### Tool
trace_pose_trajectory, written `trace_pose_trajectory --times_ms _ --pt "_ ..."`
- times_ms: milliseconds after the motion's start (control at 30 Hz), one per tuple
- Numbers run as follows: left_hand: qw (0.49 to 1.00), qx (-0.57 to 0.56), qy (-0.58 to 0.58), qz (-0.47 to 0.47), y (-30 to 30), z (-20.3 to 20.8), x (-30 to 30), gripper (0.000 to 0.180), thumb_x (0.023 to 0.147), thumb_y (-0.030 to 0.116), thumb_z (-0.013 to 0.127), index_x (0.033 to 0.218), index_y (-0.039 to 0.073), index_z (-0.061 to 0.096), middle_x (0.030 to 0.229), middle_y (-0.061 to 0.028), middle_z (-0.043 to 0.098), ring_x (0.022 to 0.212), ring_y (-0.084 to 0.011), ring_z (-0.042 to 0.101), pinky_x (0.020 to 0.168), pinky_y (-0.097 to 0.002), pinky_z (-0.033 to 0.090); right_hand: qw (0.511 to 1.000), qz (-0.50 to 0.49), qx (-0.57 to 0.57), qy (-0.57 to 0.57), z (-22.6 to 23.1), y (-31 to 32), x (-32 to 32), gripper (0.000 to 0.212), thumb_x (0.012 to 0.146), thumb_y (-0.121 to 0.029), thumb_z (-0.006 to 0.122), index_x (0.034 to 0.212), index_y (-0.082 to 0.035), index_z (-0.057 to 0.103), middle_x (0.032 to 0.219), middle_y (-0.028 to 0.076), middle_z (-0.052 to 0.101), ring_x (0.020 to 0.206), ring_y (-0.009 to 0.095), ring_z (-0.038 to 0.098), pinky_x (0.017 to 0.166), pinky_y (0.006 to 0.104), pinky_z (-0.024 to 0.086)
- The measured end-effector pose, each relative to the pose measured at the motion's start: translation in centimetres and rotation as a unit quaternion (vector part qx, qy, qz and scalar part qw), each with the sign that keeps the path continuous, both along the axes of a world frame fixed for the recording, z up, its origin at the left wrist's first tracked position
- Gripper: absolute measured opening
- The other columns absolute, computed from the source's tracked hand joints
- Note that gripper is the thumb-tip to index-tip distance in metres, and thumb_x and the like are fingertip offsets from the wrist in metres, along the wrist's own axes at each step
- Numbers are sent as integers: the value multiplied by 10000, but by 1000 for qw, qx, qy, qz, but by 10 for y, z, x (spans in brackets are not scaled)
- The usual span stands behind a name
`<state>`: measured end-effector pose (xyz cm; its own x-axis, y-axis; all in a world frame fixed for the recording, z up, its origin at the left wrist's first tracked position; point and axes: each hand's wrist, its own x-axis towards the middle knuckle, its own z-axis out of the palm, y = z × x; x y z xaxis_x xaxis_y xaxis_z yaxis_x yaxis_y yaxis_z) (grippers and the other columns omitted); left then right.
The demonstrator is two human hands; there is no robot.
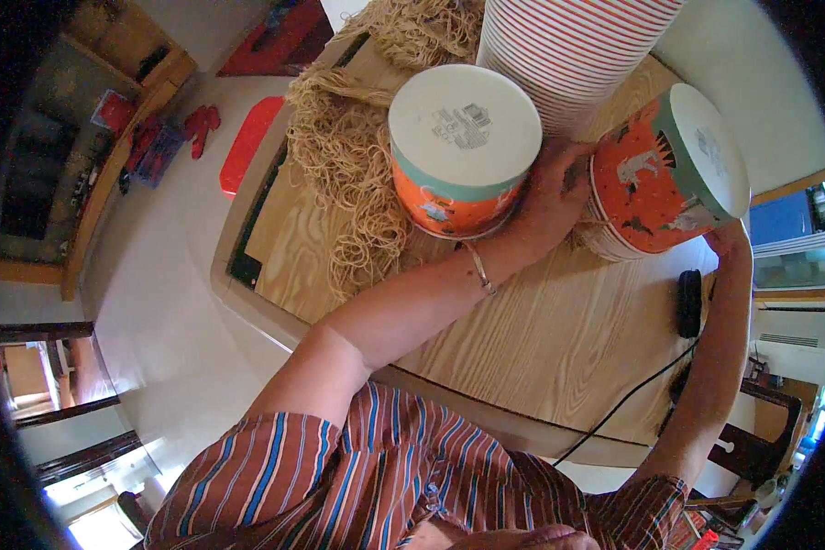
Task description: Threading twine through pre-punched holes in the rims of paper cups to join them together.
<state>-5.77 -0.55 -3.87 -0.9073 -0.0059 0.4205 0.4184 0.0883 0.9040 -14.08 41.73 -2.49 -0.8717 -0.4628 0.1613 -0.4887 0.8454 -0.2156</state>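
An orange paper bucket with a teal band and a white base is tilted on its side, its base toward the upper right. My left hand is at its rim end, fingers closed and partly hidden. Around the base end my right hand is wrapped, most of its fingers behind the bucket. Thin tan loops show at the bucket's lower rim. Just left of my left hand, a second such bucket stands upside down, base up. Behind both rises a tall stack of nested white buckets with red-edged rims.
Piles of tan stringy loops cover the left of the wood-grain table. A black object lies near my right forearm, and a black cable crosses the front edge. A red stool stands beyond the table's left side.
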Motion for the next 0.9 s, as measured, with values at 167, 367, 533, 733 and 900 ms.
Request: trace_pose_trajectory --times_ms 167,367,533,733,900 --pt "998 30 52 -5 4 -8 -5 330 893 19 506 1223 25 529 1173 -144 594 1112 -260 554 1000 -365 409 990 -7 -97 -100 4 -6 11 486 862 -185 653 1299 -60 481 1259 80 555 1116 228 561 921 382 492" --pt "993 108 -4 49 12 -16 -21 290 830 23 588 1117 7 548 975 -137 606 911 -267 587 824 -361 472 829 -133 -442 -317 25 -75 40 501 870 -185 648 1320 -61 464 1301 77 529 1153 224 541 965 371 461" --pt "994 56 -98 5 6 2 -18 289 927 140 535 1184 7 544 1144 -174 602 1076 -276 566 946 -362 441 856 -143 -413 -278 25 -77 80 495 824 -163 694 1269 -68 501 1208 81 585 1059 233 589 887 356 511" --pt "994 20 -103 -1 -2 5 -8 259 943 172 502 1136 10 563 1100 -174 611 1061 -291 567 948 -383 434 700 -205 -610 -309 36 -117 114 482 849 -209 658 1279 -121 457 1254 81 552 1122 257 553 903 525 466" --pt "997 39 -63 -13 -5 3 26 231 944 122 473 1134 10 542 1124 -166 595 1074 -296 553 946 -392 429 716 -232 -589 -293 27 -111 114 499 840 -219 661 1285 -115 459 1248 67 560 1135 263 544 921 528 445"
